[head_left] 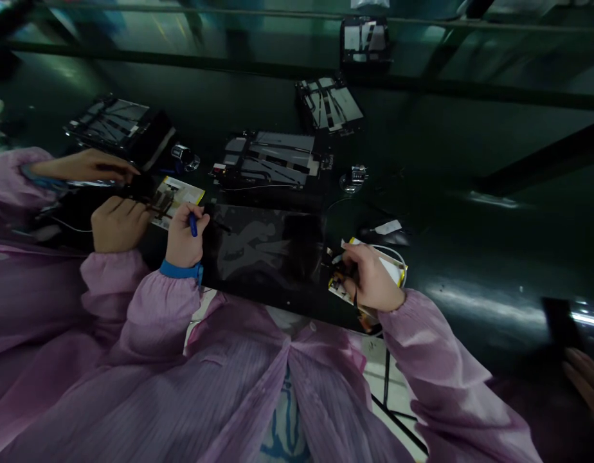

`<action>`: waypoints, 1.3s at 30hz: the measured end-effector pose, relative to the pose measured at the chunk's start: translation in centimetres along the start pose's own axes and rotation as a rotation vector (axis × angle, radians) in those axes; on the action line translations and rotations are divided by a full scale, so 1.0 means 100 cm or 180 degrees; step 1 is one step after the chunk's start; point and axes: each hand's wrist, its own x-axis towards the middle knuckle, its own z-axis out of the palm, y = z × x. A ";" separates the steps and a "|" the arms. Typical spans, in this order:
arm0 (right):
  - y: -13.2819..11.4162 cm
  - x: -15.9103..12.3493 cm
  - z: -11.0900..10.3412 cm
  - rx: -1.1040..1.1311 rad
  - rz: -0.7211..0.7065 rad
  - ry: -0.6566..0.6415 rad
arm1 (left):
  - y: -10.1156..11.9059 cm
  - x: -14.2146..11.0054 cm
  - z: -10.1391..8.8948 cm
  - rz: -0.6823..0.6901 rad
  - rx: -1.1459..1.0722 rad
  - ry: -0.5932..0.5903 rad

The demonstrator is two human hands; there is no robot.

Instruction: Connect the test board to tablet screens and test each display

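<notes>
A dark glossy panel lies flat on the bench right in front of me. My left hand rests at the panel's left edge, with its fingers closed round a thin blue tool. A blue band circles that wrist. At the panel's right edge my right hand is pinched over a small yellow-edged white pad. What its fingers grip is too small to make out. Both my sleeves are pink.
At my left, a co-worker in a pink sleeve has two hands working over a yellow card. Several opened devices lie farther back on the dark bench. Another person's fingers show at the lower right.
</notes>
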 end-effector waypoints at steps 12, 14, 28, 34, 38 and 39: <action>-0.061 -0.048 -0.030 0.1767 0.1634 0.0227 | 0.032 -0.007 -0.002 -0.0496 0.1213 -0.0412; -0.071 -0.047 -0.028 0.1242 0.1669 0.0556 | 0.030 -0.006 -0.004 -0.0401 0.1495 -0.0566; -0.099 -0.018 -0.046 0.1858 0.1433 0.0668 | 0.160 -0.085 0.089 0.2225 -0.0742 -0.3593; -0.105 -0.020 -0.047 0.1866 0.1405 0.0616 | 0.150 -0.083 0.092 0.1881 -0.1066 -0.3793; -0.106 -0.019 -0.040 0.1681 0.1397 0.0668 | 0.153 -0.087 0.089 0.2024 -0.0961 -0.3458; -0.106 -0.019 -0.039 0.1573 0.1406 0.0691 | 0.154 -0.089 0.089 0.2105 -0.0850 -0.3304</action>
